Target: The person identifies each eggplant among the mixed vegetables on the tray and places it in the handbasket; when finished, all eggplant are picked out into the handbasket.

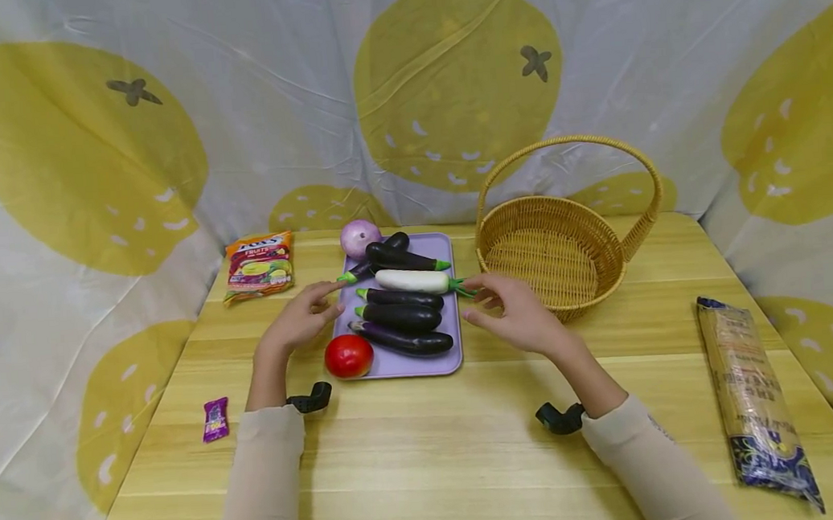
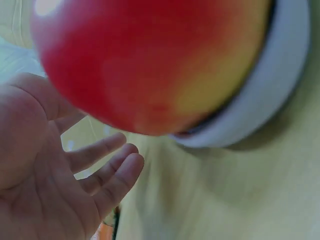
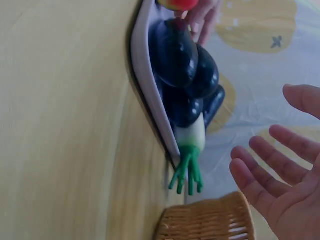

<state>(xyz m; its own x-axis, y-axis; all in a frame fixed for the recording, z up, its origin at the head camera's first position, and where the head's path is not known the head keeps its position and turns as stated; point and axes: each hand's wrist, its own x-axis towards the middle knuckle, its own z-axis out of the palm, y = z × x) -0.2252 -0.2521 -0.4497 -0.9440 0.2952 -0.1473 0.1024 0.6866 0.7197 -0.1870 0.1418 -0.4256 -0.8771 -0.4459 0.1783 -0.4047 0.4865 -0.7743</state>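
Observation:
A purple tray (image 1: 454, 362) carries several dark eggplants (image 1: 400, 317) and a white radish (image 1: 412, 281) with green leaves. At its front left corner is a red tomato (image 1: 349, 356); a round pale-purple vegetable (image 1: 360, 238) sits at the back left. My left hand (image 1: 303, 318) hovers by the tray's left edge, fingertips close to the green stem of a back eggplant; contact cannot be told. In the left wrist view its fingers are loosely extended behind the tomato. My right hand (image 1: 513, 311) is beside the radish leaves (image 3: 189, 170), fingers relaxed and apart, holding nothing.
A wicker basket (image 1: 606, 279) with a tall handle stands behind and right of my right hand. A FOX'S candy bag (image 1: 260, 266) lies at the back left, a small purple wrapped candy (image 1: 216, 419) at the left. A long plastic package (image 1: 754, 397) lies along the right side.

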